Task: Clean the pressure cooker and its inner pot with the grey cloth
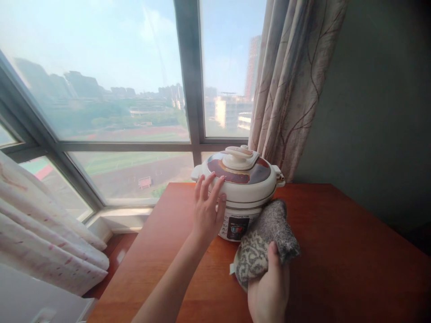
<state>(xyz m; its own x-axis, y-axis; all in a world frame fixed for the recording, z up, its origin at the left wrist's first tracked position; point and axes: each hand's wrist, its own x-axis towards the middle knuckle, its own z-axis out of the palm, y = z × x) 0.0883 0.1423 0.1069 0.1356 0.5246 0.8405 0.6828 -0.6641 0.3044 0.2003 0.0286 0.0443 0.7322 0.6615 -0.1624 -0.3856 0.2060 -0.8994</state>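
A white electric pressure cooker (244, 192) with a brown-patterned lid (232, 172) and a knobbed handle (238, 158) stands upright on the wooden table (323, 251). My left hand (209, 208) is at its left front side, fingers apart, the fingertips at the lid's rim; whether they press on it I cannot tell. My right hand (271, 287) grips a folded grey patterned cloth (266, 242), thumb on top, in front of the cooker's lower right side. The cloth hides part of the cooker's front, beside the control panel (238, 228).
Large windows (128, 80) with dark frames rise behind and left of the table. A patterned curtain (292, 80) hangs behind the cooker, and a pale curtain (43, 233) at the lower left. A dark wall (373, 112) is at the right.
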